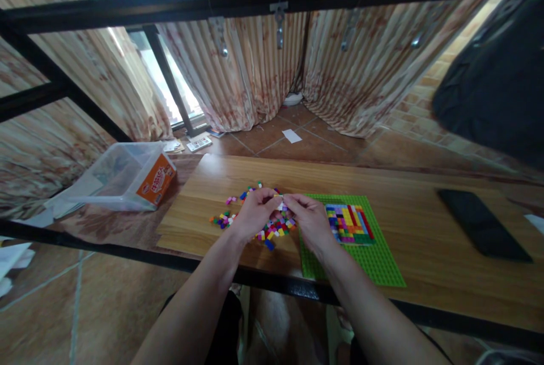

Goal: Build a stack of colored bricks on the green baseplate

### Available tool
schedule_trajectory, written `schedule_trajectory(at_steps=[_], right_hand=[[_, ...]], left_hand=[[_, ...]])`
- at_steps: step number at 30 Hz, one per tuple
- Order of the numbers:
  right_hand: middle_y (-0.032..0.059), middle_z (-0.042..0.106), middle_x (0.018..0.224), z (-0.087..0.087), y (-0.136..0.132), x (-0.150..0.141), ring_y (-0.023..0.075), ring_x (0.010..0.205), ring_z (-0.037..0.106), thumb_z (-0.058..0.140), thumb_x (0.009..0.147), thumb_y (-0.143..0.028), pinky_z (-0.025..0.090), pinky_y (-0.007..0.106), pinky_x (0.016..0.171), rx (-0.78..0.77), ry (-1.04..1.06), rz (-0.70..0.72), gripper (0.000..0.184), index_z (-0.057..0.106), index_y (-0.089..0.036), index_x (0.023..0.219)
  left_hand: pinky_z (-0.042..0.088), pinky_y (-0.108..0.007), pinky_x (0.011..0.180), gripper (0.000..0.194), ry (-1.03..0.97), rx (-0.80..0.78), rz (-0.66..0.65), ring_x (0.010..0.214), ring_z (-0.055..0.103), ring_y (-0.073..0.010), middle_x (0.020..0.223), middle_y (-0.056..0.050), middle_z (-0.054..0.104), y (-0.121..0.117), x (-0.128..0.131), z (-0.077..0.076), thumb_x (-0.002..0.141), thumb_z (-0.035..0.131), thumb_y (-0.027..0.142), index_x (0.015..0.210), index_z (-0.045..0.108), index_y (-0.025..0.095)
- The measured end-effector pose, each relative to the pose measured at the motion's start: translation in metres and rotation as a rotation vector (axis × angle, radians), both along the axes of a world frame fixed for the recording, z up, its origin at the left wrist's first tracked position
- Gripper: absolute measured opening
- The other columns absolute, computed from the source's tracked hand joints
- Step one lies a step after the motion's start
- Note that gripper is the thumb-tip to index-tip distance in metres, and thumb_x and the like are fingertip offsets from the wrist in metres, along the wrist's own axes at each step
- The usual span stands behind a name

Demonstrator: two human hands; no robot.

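Above a loose pile of small coloured toy bricks [272, 233], my left hand [257, 213] and my right hand [312, 220] meet with fingertips close together. Both are closed in a pinch on a small white toy brick [280, 204], partly covered by the fingers. My right wrist passes over the left part of a green studded baseplate [382, 266]. Bricks of many colours form a roughly square patch [351, 224] on that plate, its left side partly behind my right hand.
A wooden tabletop [420, 229] carries a dark flat tablet-like object [482, 223] at right. At left stands a clear plastic bin [114, 175] with an orange label. A black metal bar [178, 5] crosses above. Curtains [255, 70] hang behind.
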State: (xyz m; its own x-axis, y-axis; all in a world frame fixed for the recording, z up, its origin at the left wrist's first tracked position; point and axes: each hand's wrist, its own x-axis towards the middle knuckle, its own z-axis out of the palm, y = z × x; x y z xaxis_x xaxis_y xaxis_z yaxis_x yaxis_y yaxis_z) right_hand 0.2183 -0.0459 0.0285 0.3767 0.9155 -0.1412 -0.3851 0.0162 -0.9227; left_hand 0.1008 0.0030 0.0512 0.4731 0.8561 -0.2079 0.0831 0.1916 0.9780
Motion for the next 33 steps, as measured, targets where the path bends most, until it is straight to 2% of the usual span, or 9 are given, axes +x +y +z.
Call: schedule_trajectory(at_steps=[4, 7, 13, 19, 23, 28, 33], right_hand=[[-0.0026, 0.061, 0.054, -0.0032, 0.0005, -0.0007, 0.0082, 0.051, 0.045, 0.084, 0.053, -0.044, 0.033, 0.023, 0.05, 0.001, 0.074, -0.014, 0.031, 0.074, -0.018, 0.066], [-0.0019, 0.063, 0.056, -0.0056, 0.001, -0.0022, 0.0086, 0.051, 0.046, 0.085, 0.052, -0.045, 0.035, 0.023, 0.051, -0.01, 0.1, -0.026, 0.033, 0.074, -0.018, 0.066], [-0.0028, 0.061, 0.053, -0.0054, 0.0015, -0.0029, 0.0088, 0.05, 0.046, 0.084, 0.053, -0.046, 0.035, 0.024, 0.05, -0.018, 0.085, -0.047, 0.033, 0.073, -0.018, 0.066], [-0.0023, 0.063, 0.055, -0.0045, 0.0023, -0.0032, 0.008, 0.048, 0.043, 0.084, 0.052, -0.043, 0.031, 0.023, 0.047, -0.031, 0.044, -0.105, 0.032, 0.074, -0.017, 0.068], [-0.0022, 0.063, 0.055, -0.0049, 0.0015, -0.0026, 0.0081, 0.049, 0.043, 0.084, 0.054, -0.043, 0.033, 0.023, 0.048, -0.008, 0.045, -0.104, 0.031, 0.075, -0.017, 0.069], [-0.0038, 0.059, 0.053, -0.0064, 0.0004, -0.001, 0.0077, 0.048, 0.045, 0.084, 0.057, -0.04, 0.035, 0.023, 0.049, 0.018, 0.173, -0.032, 0.029, 0.071, -0.017, 0.068], [-0.0012, 0.061, 0.059, -0.0074, 0.0019, 0.0017, 0.0103, 0.053, 0.053, 0.075, 0.065, -0.036, 0.044, 0.023, 0.051, -0.052, 0.387, 0.055, 0.021, 0.066, -0.018, 0.067]], left_hand=[[0.04, -0.018, 0.049, 0.021, -0.046, -0.035, 0.025, 0.049, 0.052, -0.007, 0.057, 0.004, 0.059, -0.0007, 0.0016, -0.0025, 0.074, 0.069, 0.033, 0.071, 0.061, 0.014], [0.039, -0.018, 0.047, 0.02, -0.046, -0.029, 0.042, 0.047, 0.051, -0.0068, 0.055, 0.003, 0.058, -0.0018, 0.0025, -0.0016, 0.075, 0.067, 0.031, 0.069, 0.06, 0.014], [0.038, -0.017, 0.046, 0.019, -0.02, -0.025, 0.072, 0.046, 0.051, -0.0069, 0.052, 0.003, 0.058, -0.0041, 0.0061, 0.0014, 0.077, 0.066, 0.029, 0.068, 0.059, 0.014], [0.041, -0.018, 0.047, 0.024, -0.026, 0.011, 0.101, 0.047, 0.054, -0.0079, 0.052, 0.002, 0.059, -0.0045, 0.0085, -0.0003, 0.07, 0.075, 0.032, 0.068, 0.059, 0.013], [0.041, -0.017, 0.046, 0.026, -0.087, -0.024, 0.125, 0.045, 0.053, -0.0066, 0.051, 0.002, 0.058, -0.0058, 0.0096, -0.0014, 0.068, 0.076, 0.032, 0.066, 0.06, 0.012], [0.043, -0.016, 0.048, 0.028, -0.197, -0.146, 0.119, 0.046, 0.052, -0.0051, 0.054, 0.002, 0.059, -0.0063, 0.0098, 0.0004, 0.062, 0.08, 0.032, 0.068, 0.062, 0.012], [0.046, -0.017, 0.051, 0.03, -0.229, -0.151, 0.131, 0.05, 0.055, -0.006, 0.056, 0.002, 0.061, -0.0066, 0.0095, 0.0014, 0.062, 0.081, 0.035, 0.071, 0.062, 0.012]])
